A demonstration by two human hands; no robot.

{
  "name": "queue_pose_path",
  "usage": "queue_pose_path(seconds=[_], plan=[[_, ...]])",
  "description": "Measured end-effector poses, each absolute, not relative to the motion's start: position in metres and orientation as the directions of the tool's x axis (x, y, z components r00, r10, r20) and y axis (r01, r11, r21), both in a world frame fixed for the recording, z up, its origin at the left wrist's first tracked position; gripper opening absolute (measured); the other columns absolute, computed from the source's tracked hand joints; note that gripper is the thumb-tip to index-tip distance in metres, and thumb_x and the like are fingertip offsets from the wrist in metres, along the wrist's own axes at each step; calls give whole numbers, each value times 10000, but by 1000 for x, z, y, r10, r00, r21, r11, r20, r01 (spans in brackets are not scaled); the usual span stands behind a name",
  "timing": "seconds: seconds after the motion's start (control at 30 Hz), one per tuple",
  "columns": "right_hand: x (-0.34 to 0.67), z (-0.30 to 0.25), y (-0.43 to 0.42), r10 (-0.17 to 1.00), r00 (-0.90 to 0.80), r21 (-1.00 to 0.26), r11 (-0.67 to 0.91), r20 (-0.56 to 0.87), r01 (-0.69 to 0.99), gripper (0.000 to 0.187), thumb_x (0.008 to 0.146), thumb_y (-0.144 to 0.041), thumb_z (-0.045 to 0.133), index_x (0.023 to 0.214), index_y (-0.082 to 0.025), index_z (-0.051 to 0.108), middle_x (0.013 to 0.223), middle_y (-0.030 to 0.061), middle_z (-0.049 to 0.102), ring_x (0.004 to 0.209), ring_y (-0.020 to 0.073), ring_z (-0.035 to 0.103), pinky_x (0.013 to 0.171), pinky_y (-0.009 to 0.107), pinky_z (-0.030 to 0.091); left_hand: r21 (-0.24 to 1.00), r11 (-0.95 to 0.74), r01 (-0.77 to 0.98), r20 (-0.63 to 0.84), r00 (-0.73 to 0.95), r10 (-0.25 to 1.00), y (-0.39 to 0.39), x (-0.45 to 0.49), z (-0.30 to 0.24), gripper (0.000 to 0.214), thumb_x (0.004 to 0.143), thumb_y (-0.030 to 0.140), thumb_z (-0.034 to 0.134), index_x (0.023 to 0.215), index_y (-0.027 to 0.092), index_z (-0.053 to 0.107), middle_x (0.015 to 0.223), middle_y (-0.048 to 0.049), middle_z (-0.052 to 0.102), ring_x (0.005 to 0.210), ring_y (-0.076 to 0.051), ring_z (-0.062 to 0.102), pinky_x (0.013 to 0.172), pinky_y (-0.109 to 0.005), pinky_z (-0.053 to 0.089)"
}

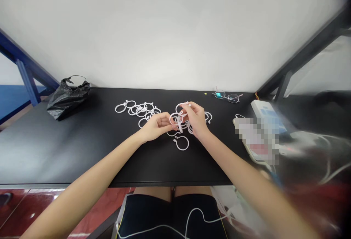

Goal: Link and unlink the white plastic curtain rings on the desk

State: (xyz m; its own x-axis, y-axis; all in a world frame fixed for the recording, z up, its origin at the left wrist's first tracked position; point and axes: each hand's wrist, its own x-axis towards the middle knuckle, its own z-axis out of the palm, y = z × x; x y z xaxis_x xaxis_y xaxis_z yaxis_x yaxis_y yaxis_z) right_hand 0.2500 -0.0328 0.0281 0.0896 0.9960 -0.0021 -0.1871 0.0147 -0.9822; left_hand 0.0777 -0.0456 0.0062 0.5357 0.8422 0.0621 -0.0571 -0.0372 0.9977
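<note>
White plastic curtain ring [181, 104], grasped between the fingertips of the left hand [156, 126] and right hand [196, 119], just above loose rings [141, 111] on a black table [82, 151]; snagging neighbouring rings risks dropping it.

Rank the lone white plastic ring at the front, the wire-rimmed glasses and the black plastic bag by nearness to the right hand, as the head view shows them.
1. White plastic ring: just in front of the right hand, on the black table.
2. Wire-rimmed glasses: behind and to the right, near the wall.
3. Black plastic bag: far left, at the table's back edge.
</note>
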Motion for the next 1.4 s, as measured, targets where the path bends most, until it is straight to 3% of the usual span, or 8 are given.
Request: queue_pose_path(seconds=[0.23, 0.43, 0.63, 0.77, 0.93, 1.2, 1.4], plan=[[248, 25, -31, 984, 175, -981, 70, 37, -183, 159, 702, -331, 696, 700, -186, 632, 527, -36, 602, 435, 85, 514, 395, 192, 407, 998, -68, 12, 52, 509, 859, -45, 78, 4, 270, 768, 349, 767, 845, 135, 619, 848, -80, 759, 835, -205, 743, 824, -343, 585], [252, 25, -28, 965, 255, -971, 123, 69, -206, 154, 719, -327, 644, 664, -191, 596, 487, -54, 546, 356, 66, 430, 329, 194, 289, 988, -139, 72, 79, 541, 837, -46, 79, 4, 207, 775, 304, 753, 825, 119, 673, 828, -89, 755, 798, -201, 738, 751, -301, 588], [253, 26, -27, 968, 244, -969, 119, 65, -216, 134, 718, -319, 626, 692, -193, 587, 495, -65, 541, 339, 53, 408, 325, 190, 292, 995, -100, 19, 72, 572, 817, -48, 81, 3, 361, 780, 243, 746, 1106, 125, 643, 1070, -124, 731, 986, -212, 713, 931, -373, 563], [252, 26, -28, 971, 233, -965, 116, 60, -236, 139, 719, -315, 643, 693, -191, 584, 497, -67, 547, 331, 53, 407, 314, 191, 295, 991, -133, 32, 98, 509, 855, -46, 80, 3, 285, 811, 258, 708, 1053, 119, 652, 1063, -122, 722, 1039, -223, 690, 985, -401, 535], [252, 25, -27, 975, 215, -964, 101, 48, -247, 176, 720, -329, 686, 729, -188, 581, 516, -63, 579, 323, 49, 415, 306, 184, 296, 946, -297, 131, 217, 425, 879, -43, 79, 0, 230, 856, 262, 640, 1039, 124, 659, 1128, -126, 681, 1116, -237, 638, 1053, -430, 472], [252, 22, -27, 967, 225, -962, 168, 119, -214, 246, 704, -293, 727, 883, -189, 593, 658, -34, 664, 497, 87, 589, 394, 170, 443, 951, -305, 39, 198, 680, 706, -46, 79, 0, 384, 896, 166, 566, 1279, 185, 557, 1381, -106, 555, 1341, -217, 474, 1183, -446, 311], [252, 22, -31, 973, 151, -960, 200, 172, -195, 498, 751, -369, 737, 1164, -220, 503, 805, -2, 724, 698, 163, 709, 490, 225, 564, 970, -242, 16, 172, 657, 734, -47, 79, 2, 333, 893, 170, 575, 1225, 190, 564, 1360, -99, 559, 1320, -213, 498, 1175, -450, 332]])
